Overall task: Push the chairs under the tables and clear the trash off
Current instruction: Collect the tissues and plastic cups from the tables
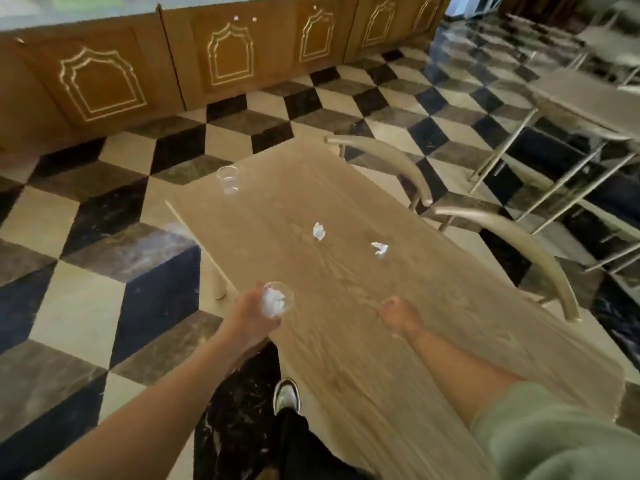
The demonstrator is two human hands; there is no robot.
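While left hand (251,313) grip holds cup (278,299) | right hand (398,315) outstretched, grip unclear

This looks like a café or canteen dining hall. A long wood-grain tabletop (346,306) stands on a glossy floor (86,289) tiled in a black, grey and cream cube pattern. Two curved-back chairs (502,244) sit along its right edge, and more tables (581,102) with thin metal legs stand beyond them. A long wooden counter front (221,60) with ornate arch-shaped inlays runs along the far side.
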